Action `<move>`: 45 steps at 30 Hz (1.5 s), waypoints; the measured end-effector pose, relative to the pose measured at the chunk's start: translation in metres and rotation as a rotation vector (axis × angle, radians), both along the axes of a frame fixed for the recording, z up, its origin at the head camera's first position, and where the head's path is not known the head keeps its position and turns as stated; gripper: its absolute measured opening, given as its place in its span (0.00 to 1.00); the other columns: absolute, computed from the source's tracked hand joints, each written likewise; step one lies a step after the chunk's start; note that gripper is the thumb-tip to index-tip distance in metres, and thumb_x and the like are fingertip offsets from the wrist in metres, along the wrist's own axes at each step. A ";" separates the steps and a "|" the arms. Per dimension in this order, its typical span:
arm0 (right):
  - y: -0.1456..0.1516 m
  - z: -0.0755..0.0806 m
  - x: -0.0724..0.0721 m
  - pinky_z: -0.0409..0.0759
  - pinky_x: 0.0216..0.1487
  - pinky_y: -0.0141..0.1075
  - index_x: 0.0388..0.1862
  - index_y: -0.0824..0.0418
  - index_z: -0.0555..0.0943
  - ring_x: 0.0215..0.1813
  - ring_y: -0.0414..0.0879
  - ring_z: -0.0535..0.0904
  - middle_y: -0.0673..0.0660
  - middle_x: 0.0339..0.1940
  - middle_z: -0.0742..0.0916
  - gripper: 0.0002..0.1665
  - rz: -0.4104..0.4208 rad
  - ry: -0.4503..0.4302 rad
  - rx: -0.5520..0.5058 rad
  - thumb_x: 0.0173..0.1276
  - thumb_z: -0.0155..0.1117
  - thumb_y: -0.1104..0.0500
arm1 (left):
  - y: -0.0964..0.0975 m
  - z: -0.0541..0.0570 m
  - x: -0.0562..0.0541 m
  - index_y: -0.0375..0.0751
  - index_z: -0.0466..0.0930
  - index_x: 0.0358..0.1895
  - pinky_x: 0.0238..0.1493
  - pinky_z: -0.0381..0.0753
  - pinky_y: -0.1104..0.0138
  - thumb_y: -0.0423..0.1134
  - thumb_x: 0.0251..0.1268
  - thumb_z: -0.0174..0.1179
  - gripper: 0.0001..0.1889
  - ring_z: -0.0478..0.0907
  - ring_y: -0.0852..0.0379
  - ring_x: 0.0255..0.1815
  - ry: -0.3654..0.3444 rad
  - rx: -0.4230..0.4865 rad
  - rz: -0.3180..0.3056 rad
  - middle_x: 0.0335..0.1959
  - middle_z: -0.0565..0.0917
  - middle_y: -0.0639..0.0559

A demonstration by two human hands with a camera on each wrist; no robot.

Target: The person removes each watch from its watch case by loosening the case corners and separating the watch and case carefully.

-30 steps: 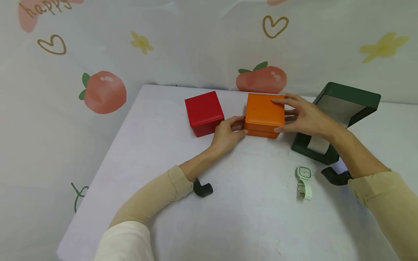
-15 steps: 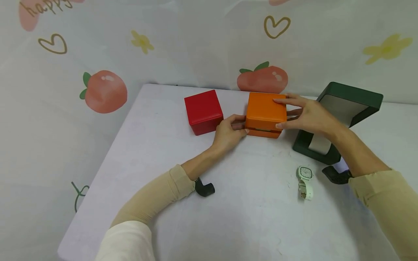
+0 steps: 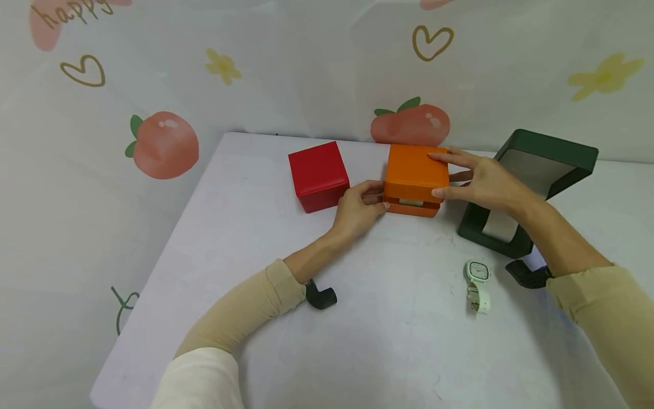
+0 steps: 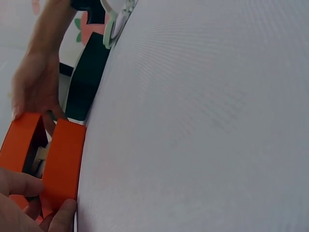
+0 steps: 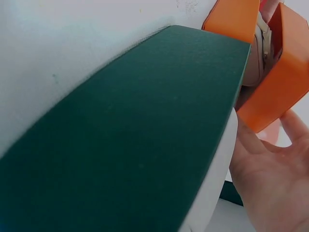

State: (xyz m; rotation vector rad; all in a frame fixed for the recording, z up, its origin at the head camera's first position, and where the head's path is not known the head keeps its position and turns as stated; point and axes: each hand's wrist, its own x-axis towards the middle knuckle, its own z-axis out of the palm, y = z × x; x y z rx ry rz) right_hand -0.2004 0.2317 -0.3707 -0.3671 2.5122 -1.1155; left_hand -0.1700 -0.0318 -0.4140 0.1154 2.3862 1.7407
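Between left fingers point(image 3: 373, 185) gripping its base point(image 3: 413, 211) and right fingers point(image 3: 456, 158) pinching its lid point(image 3: 415, 163) sits the orange box point(image 3: 416, 180).

Lit flat and kinda greyish in the head view, fuzzy shadows on the smooth white tabletop point(image 3: 388, 352) beside the beige fabric sleeves point(image 3: 603, 318). Way dimmer from the left wrist: murky inside the smooth orange square box point(image 4: 63, 162), faint ripply banding across the tabletop. Near washed-out at top left from the right wrist.
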 end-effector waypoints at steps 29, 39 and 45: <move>0.000 0.009 -0.004 0.48 0.69 0.73 0.82 0.42 0.46 0.72 0.68 0.56 0.67 0.79 0.57 0.40 0.065 -0.054 -0.009 0.78 0.42 0.37 | 0.003 0.000 -0.004 0.42 0.84 0.54 0.46 0.83 0.72 0.33 0.63 0.67 0.16 0.84 0.60 0.45 0.023 -0.112 0.021 0.48 0.86 0.52; -0.002 0.014 -0.003 0.53 0.67 0.73 0.82 0.46 0.50 0.73 0.70 0.56 0.58 0.83 0.50 0.38 0.105 0.058 0.025 0.79 0.46 0.41 | 0.002 0.001 -0.007 0.42 0.83 0.54 0.46 0.83 0.72 0.33 0.63 0.68 0.16 0.84 0.59 0.45 0.023 -0.126 0.009 0.48 0.86 0.52; -0.003 0.020 -0.001 0.60 0.64 0.72 0.80 0.44 0.58 0.66 0.69 0.66 0.64 0.79 0.61 0.34 0.100 0.080 0.033 0.78 0.49 0.42 | 0.002 0.000 -0.007 0.41 0.83 0.54 0.46 0.83 0.71 0.33 0.63 0.67 0.16 0.84 0.58 0.46 0.027 -0.123 0.000 0.49 0.85 0.51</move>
